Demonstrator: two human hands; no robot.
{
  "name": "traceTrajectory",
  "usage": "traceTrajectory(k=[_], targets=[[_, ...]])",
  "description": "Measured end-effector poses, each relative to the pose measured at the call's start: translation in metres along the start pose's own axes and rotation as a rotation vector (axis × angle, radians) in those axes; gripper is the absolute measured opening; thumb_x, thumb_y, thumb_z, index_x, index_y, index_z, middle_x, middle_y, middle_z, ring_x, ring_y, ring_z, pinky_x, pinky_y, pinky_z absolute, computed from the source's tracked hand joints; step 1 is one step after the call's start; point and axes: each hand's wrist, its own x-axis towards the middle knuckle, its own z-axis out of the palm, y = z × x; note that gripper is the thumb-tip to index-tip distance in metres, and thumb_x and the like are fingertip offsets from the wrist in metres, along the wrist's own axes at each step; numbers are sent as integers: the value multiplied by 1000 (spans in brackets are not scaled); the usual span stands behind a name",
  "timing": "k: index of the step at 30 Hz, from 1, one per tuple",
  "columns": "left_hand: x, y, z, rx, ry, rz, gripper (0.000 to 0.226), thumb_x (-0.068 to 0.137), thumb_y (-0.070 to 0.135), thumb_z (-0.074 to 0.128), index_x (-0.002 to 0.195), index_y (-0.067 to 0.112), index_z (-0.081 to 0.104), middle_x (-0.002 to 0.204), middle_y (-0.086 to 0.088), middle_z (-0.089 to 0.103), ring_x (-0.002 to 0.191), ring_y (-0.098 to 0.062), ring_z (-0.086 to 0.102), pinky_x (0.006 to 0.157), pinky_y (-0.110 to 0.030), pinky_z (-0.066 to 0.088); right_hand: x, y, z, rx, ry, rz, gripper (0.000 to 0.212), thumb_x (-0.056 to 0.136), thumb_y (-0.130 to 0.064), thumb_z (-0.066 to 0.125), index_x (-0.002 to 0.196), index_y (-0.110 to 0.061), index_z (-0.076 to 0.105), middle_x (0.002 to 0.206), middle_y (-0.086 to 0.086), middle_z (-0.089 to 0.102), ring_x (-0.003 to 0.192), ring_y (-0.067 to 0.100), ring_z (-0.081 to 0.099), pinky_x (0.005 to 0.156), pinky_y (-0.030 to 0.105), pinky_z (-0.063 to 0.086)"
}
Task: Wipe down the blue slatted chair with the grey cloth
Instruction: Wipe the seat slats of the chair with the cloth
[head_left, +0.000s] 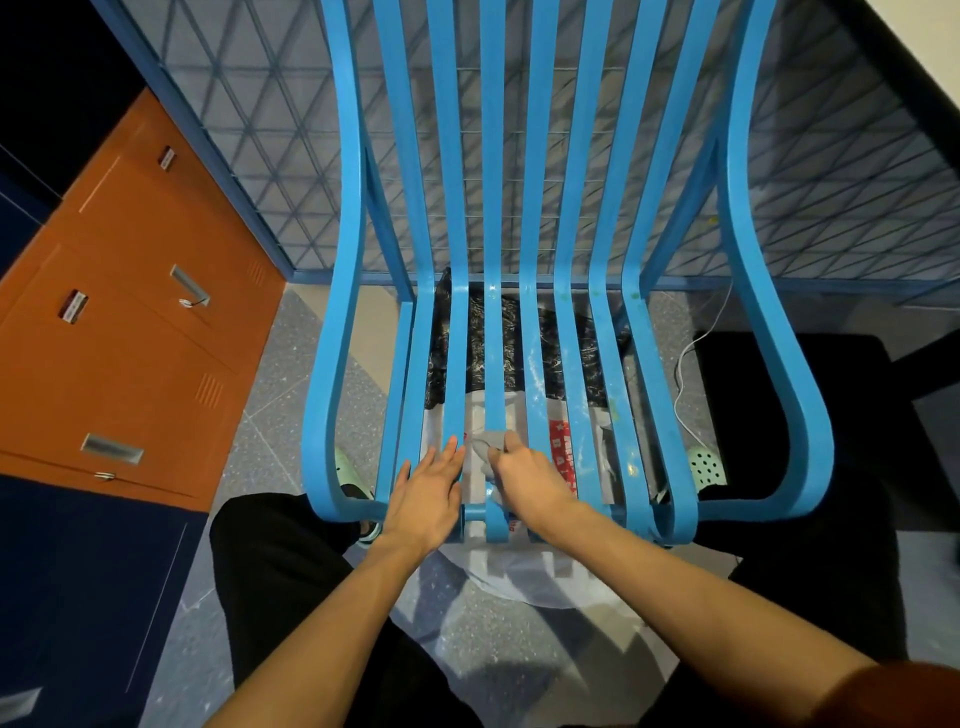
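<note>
Wiping the front seat slats

Head view: right hand (524, 480) bunches the grey cloth (487, 443) against a middle seat slat of the blue slatted chair (569, 218). Left hand (430, 491) lies flat, fingers straight, on neighbouring slats. The cloth looks soft and light, best held bunched; the chair looks rigid.

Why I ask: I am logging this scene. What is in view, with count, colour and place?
chair: one, blue, centre
cloth: one, grey, on the seat's front slats
cabinet: one, orange, far left
wire panel: one, blue-framed, behind the chair
bags: two, black and white, under the seat
cable: one, white, floor right of the seat
shoes: two, pale green, beneath the chair
left hand: one, flat on the front slats
right hand: one, grips the cloth
</note>
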Motion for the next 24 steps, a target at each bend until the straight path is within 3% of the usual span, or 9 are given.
traceTrajectory(k=[7,14,18,22,24], targets=[[2,-7,4,-9,2,25,55,104,26,35,156,32,15,162,16,10,151,-13,13,123,-47,7,-48,-1,34,25,-19,-97,55,87,5,59,137,-10,42,123,14,43,98,35,62,87,46,54],[1,-5,0,-27,-23,18,55,104,25,35,156,32,16,162,15,10,150,-11,14,122,-47,5,-8,9,11,34,9,-44,33,89,-3,61,122,-7,57,118,15,47,91,36,63,80,44,55],[2,-2,-5,-29,-55,16,56,104,26,35,156,32,15,163,14,9,151,-11,13,123,-47,6,18,10,-8,41,-3,26,23,86,5,62,107,-3,63,120,17,48,88,35,63,77,41,55],[2,-2,-6,-5,-52,14,56,104,26,36,156,31,15,163,14,9,151,-11,14,123,-47,6,14,6,-7,44,28,19,49,85,11,57,129,-10,54,127,20,43,91,38,63,80,42,54],[2,-3,-5,-8,-43,18,57,104,26,36,156,32,14,163,14,9,150,-10,14,122,-47,6,2,5,-1,41,18,12,50,87,6,58,134,-11,51,126,19,42,91,38,62,80,44,55]])
